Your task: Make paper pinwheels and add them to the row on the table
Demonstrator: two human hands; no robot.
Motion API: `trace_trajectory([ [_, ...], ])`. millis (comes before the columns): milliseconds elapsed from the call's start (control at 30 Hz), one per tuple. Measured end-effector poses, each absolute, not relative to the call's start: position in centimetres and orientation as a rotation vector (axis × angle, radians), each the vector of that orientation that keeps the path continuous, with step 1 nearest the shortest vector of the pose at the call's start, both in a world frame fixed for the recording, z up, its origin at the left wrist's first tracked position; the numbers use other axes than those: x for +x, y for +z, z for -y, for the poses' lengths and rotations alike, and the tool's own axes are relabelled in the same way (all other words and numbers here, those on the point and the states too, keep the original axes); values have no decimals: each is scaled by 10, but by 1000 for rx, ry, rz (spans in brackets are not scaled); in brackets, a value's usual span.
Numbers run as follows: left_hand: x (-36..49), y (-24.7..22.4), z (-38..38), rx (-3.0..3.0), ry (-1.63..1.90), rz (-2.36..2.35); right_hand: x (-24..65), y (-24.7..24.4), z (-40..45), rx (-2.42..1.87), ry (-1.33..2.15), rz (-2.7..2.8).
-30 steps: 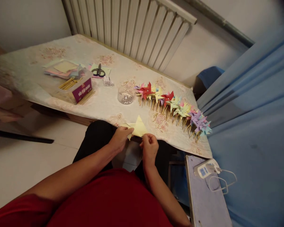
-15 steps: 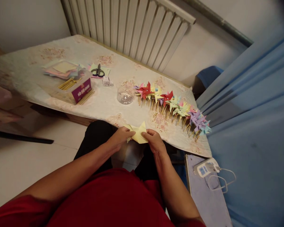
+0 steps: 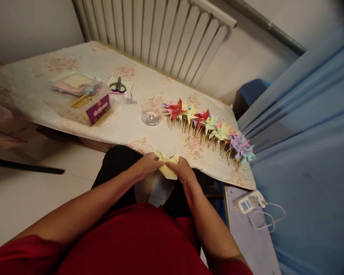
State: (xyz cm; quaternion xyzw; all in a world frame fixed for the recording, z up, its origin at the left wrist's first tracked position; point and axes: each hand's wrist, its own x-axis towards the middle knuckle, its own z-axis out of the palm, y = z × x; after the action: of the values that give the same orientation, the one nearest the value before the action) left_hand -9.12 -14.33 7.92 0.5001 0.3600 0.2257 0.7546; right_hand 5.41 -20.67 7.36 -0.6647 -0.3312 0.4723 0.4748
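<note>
You are in a room of a home, set up for paper craft. A white radiator (image 3: 160, 34) runs along the wall behind your desk (image 3: 126, 126), which wears a flowered cloth. Blue curtains (image 3: 304, 126) hang at your right. On the desk lie a stack of coloured paper (image 3: 74, 82), scissors (image 3: 118, 86), a box of sticks (image 3: 93, 107), a small clear cup (image 3: 151, 115) of shiny bits, and a long row of finished pinwheels (image 3: 209, 128). A small white device with a cord (image 3: 248, 201) rests on a stand beside you.
</note>
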Motion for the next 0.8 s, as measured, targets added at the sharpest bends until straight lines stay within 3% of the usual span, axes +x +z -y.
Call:
trace_trajectory([
  [400,-102,59,145,446,584,-693,46,61,198,-1449,965,503],
  [800,-72,72,162,597,724,-669,23,47,190,-1318,880,379],
])
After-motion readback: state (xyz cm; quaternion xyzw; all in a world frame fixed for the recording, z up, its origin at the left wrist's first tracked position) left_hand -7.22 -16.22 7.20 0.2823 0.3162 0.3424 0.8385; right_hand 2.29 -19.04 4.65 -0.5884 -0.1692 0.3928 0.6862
